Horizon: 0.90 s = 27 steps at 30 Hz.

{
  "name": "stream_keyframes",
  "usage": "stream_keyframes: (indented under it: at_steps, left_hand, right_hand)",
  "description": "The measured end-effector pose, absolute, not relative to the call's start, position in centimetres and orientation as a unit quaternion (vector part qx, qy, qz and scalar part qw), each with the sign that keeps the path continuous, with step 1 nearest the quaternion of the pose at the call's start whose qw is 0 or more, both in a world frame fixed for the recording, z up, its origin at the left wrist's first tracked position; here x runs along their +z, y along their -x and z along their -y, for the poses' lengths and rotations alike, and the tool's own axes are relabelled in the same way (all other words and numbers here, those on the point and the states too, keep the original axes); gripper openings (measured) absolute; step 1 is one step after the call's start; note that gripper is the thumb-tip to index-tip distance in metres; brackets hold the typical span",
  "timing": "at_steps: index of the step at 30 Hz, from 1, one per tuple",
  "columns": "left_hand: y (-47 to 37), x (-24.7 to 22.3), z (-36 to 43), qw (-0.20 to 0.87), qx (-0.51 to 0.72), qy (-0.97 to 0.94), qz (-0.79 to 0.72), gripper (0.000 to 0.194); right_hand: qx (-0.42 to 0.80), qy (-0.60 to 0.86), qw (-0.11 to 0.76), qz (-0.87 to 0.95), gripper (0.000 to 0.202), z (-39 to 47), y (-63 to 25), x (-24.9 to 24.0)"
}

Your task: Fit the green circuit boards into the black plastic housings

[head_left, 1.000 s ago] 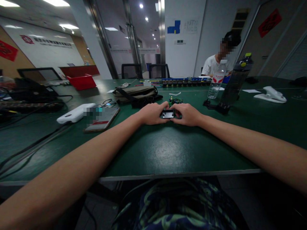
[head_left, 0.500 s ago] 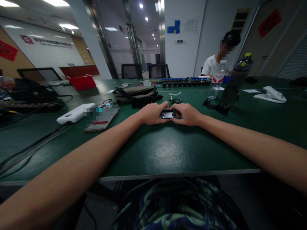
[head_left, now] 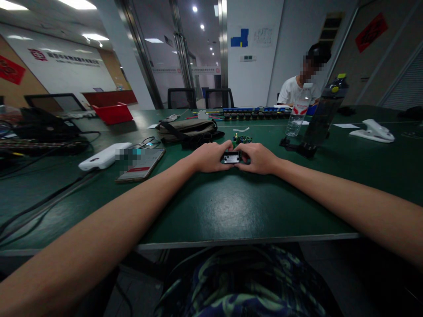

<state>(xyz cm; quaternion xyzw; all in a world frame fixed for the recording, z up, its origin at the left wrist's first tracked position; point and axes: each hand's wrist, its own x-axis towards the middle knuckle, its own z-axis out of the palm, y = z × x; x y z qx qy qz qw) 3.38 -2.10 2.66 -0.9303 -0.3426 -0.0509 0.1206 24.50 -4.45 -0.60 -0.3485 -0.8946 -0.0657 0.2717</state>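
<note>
Between my two hands, above the green table (head_left: 228,198), is a small black rectangular case (head_left: 231,157) with a pale inner face turned toward me. My left hand (head_left: 213,156) grips its left end between thumb and fingers. On the right end, my right hand (head_left: 259,158) is closed in the same way, and both thumbs nearly meet below the case. A small green circuit board (head_left: 243,138) lies just behind my hands, partly hidden by them.
Left stand a phone (head_left: 142,165), a white device (head_left: 104,156) with cables and a grey-brown pouch (head_left: 188,130). To the right are a clear bottle (head_left: 297,116), a dark bottle (head_left: 324,116) and a white clamp-like object (head_left: 373,131). A person (head_left: 292,90) sits across the table.
</note>
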Motion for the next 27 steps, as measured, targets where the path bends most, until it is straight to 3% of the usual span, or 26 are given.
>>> stream_keyframes:
  at_steps: [27]
  left_hand:
    - [-3.36,2.68,2.09,0.119,-0.049,0.930,0.344,0.051]
  right_hand:
    - [-0.064,0.350,0.273,0.894,0.026,4.46,-24.51,-0.62]
